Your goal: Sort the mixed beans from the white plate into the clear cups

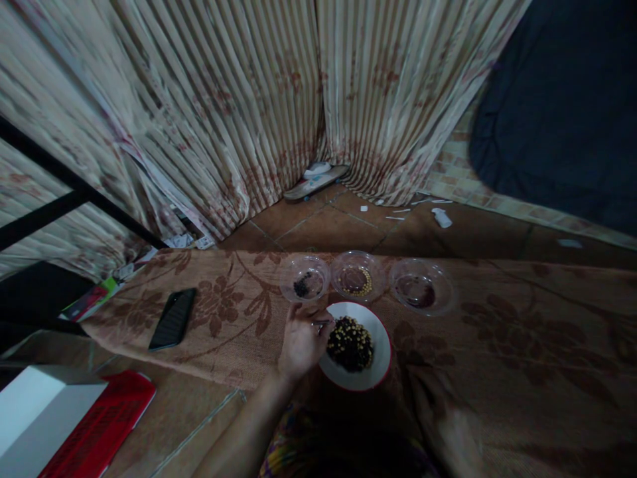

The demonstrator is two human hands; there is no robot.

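Observation:
A white bowl with a red rim [382, 368] stands on the cloth, holding mixed dark and yellow beans [351, 343]. My left hand [304, 338] is closed at the bowl's left edge, around a thin metal tool [321, 323] whose exact kind I cannot make out. Behind the bowl are three clear plastic tubs. The left tub [323, 265] contains black beans, the middle tub [338, 259] yellow beans, and the right tub [444, 302] a few dark reddish ones. To the right of the bowl, low over the cloth, my right hand [442, 405] is dim and blurred; its fingers are unclear.
A brown flowered cloth [223, 345] covers the long table. On its left part lies a black phone [173, 318]. A white box [44, 405] and a red package [107, 425] are at lower left. Beyond the table are striped curtains [239, 99] and a skateboard [316, 184].

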